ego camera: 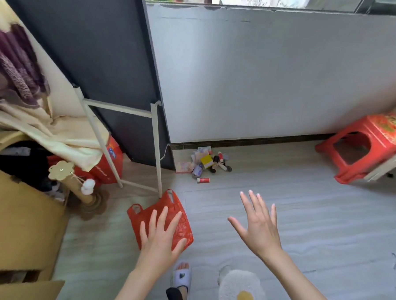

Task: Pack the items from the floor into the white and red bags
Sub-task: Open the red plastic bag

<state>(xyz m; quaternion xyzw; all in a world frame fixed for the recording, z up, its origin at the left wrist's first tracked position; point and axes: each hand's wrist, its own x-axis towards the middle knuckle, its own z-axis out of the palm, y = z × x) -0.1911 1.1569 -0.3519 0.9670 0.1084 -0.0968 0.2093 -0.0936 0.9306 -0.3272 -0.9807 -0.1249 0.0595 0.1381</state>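
A red plastic bag (179, 227) lies flat on the grey floor, handles pointing away from me. My left hand (161, 236) hovers over its near half with fingers spread, holding nothing. My right hand (258, 224) is raised to the right of the bag, open, fingers apart. Further off, against the wall's base, sits a small pile of items (204, 162): a yellow box (206, 160), small bottles, flat packets and a red-and-white tube (203, 180) lying nearest to me. No white bag shows.
A white metal rack (156, 145) stands left of the pile beside a dark panel. Cardboard boxes (21, 218) and a cat scratcher post (76, 184) crowd the left. A red plastic stool (367, 145) lies tipped at right. My slippered foot (181, 275) and an egg-shaped rug (242, 292) are below.
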